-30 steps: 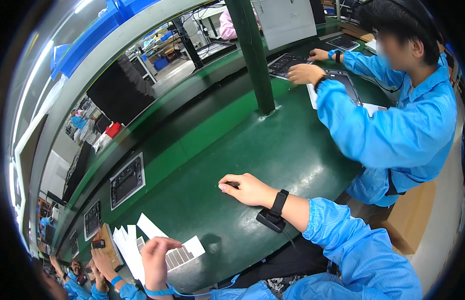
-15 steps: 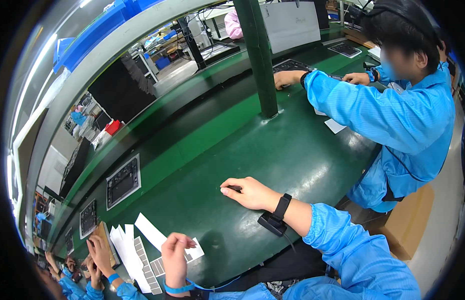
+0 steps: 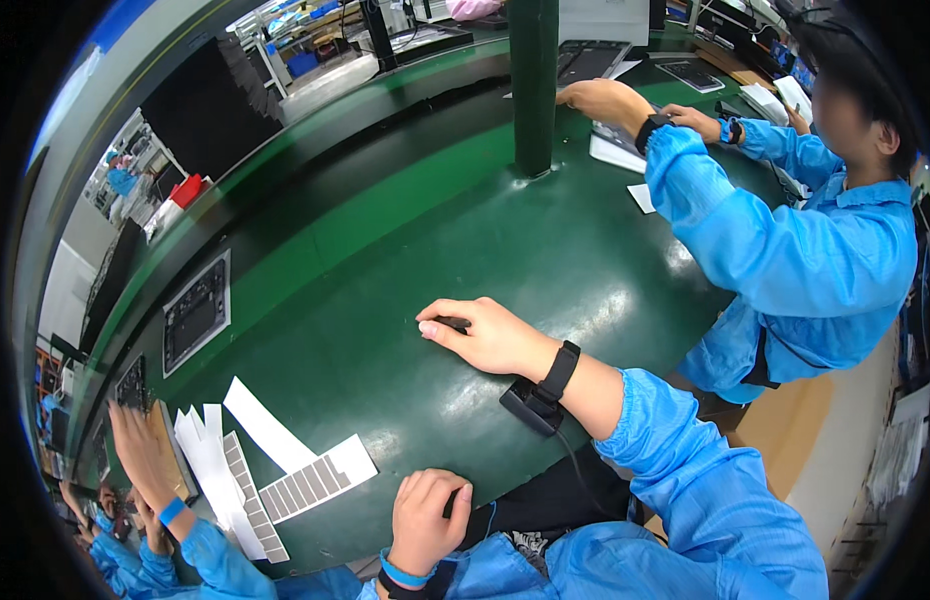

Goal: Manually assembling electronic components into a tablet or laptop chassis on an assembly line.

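Note:
My right hand (image 3: 492,337) is raised over the green table (image 3: 405,270), thumb and fingers pinching a slim black tool (image 3: 452,323); its kind is hard to make out. Close to the table's front edge, my left hand (image 3: 430,515) is curled closed with the knuckles up; whatever its fingers may hold is hidden. Left of that hand lies a white sheet with grey rectangular labels (image 3: 310,485). A plain white strip (image 3: 265,425) touches it from behind. Further left are a narrow label strip (image 3: 253,495) and a loose stack of white strips (image 3: 213,465).
Along the far side runs a belt carrying dark panels with pale borders (image 3: 197,310). A green post (image 3: 533,90) rises from the table. On the right, a co-worker in a blue smock (image 3: 765,230) reaches over a panel. Another co-worker's hand (image 3: 140,450) is at the left.
My left hand has moved right, away from the label sheet to the table's front edge, its fingers now curled. My right hand still pinches the black tool. The whole view has shifted.

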A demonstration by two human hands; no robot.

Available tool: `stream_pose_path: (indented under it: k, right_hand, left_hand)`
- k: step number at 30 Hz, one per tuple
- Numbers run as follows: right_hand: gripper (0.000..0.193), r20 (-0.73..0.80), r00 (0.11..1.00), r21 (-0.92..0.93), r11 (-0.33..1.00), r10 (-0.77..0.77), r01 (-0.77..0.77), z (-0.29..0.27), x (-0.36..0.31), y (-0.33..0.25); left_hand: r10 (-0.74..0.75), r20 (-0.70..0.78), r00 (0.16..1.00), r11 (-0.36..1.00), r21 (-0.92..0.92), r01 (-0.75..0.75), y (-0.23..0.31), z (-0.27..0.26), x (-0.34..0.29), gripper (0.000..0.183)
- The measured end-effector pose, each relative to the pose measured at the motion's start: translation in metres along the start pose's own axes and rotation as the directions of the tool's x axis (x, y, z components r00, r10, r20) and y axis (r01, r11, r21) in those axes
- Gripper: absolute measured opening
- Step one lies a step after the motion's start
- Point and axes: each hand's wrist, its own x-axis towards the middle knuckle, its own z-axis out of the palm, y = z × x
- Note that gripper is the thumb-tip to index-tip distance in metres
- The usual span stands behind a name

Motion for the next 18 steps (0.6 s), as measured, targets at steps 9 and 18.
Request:
stream_pose_path:
  k: [9, 18]
  right_hand:
    - [0.031, 0.042, 0.995, 0.023, 0.996, 0.089, -0.09, -0.0011, -0.0003, -0.0009]
    - [0.031, 0.009, 0.997, 0.014, 0.997, 0.075, -0.075, 0.0001, 0.0005, -0.005]
  left_hand:
    - [0.063, 0.03, 0.998, 0.998, 0.03, -0.064, 0.0023, -0.0008, 0.0051, 0.007]
    - [0.089, 0.053, 0.995, 0.994, 0.06, -0.092, -0.0014, -0.0043, 0.0015, 0.006]
